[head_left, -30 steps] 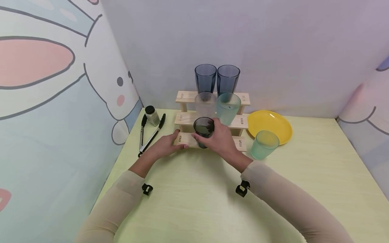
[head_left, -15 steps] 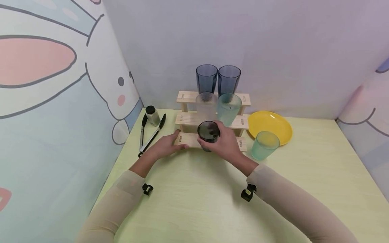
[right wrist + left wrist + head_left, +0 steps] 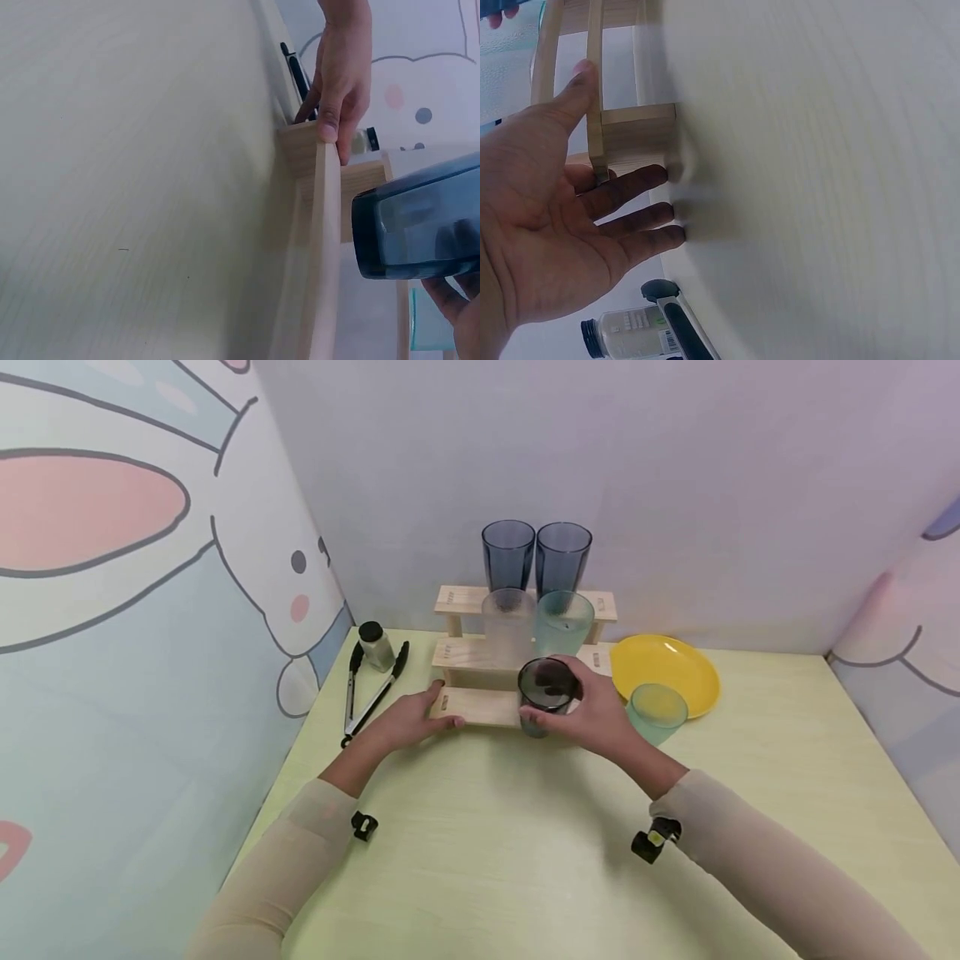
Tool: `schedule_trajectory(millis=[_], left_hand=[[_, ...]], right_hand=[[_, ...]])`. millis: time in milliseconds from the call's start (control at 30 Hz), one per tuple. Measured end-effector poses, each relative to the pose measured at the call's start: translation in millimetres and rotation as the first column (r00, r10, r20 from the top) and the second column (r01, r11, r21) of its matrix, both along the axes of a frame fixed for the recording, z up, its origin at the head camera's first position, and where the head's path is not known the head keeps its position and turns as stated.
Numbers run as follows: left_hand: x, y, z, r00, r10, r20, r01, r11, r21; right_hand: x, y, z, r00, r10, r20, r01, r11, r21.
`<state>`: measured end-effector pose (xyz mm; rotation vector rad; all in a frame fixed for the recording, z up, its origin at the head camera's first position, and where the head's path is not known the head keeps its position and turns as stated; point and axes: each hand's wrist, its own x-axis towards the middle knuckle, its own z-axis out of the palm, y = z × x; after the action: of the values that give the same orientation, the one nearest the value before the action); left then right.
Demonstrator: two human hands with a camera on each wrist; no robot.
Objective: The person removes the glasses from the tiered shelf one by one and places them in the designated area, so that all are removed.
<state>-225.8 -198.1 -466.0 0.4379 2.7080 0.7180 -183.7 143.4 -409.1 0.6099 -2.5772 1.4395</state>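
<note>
My right hand (image 3: 602, 717) grips a dark tinted glass (image 3: 542, 700) by its sides, over the right part of the lowest step of a wooden three-step rack (image 3: 483, 708). In the right wrist view a small gap shows between the glass's base and the board. My left hand (image 3: 405, 722) pinches the left end of that step, and the left wrist view shows the thumb on one face of the board (image 3: 595, 90), other fingers spread beyond. A frosted clear glass (image 3: 508, 631) and a frosted green glass (image 3: 562, 625) stand on the middle step.
Two blue glasses (image 3: 508, 556) stand on the top step. Right of the rack lie a yellow plate (image 3: 675, 664) and, partly behind my right hand, a green cup (image 3: 658, 710). Tongs (image 3: 378, 697) and a black-capped jar (image 3: 377, 647) are at the left, near the wall.
My right hand has carried the dark glass rightward along the lowest step, from near its middle to its right part. My left hand has stayed on the rack's left end.
</note>
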Motion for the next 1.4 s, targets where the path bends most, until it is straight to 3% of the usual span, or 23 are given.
schedule_trajectory(millis=[300,533,933,1400], left_hand=[[-0.6,-0.8,1.4,1.000,-0.011,0.003,0.011,1.000,0.005],[-0.5,-2.0,3.5,0.999,-0.005,0.031,0.005,1.000,0.012],[-3.0,-2.7,1.5,1.000,-0.008,0.016,0.008,1.000,0.010],[-8.1,-4.0,-2.1,0.999,0.000,0.033,0.000,1.000,0.020]], right_hand=[[7.3,40.3,22.0,0.999,-0.008,0.054,0.010,0.999,-0.042],[12.4,67.3,36.3,0.994,-0.087,0.068,0.089,0.996,-0.022],[14.3,120.4,56.3,0.975,-0.212,0.067,0.213,0.977,-0.019],[19.0,190.9,57.1,0.929,-0.347,0.127,0.355,0.934,-0.047]])
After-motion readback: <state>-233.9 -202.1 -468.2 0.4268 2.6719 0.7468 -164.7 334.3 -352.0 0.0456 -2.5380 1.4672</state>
